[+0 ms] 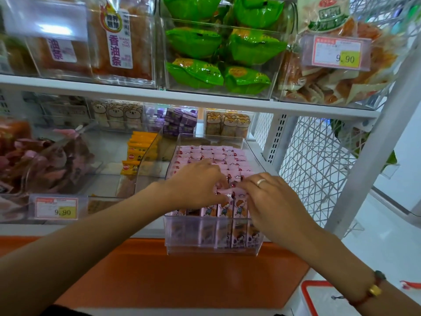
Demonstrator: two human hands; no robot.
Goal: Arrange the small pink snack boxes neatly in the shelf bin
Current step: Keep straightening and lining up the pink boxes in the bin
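The pink boxes stand upright in tight rows in the clear bin on the lower shelf. Both hands pinch front-row tops, left hand at 9 o'clock, right hand at 3 o'clock, probably to align them.

The clear bin stands open on top under the upper shelf; pink boxes pack it tight, and both hands crowd its front row

shelving: white metal shelf | side: white wire mesh panel | floor: pale tiles; brightly lit
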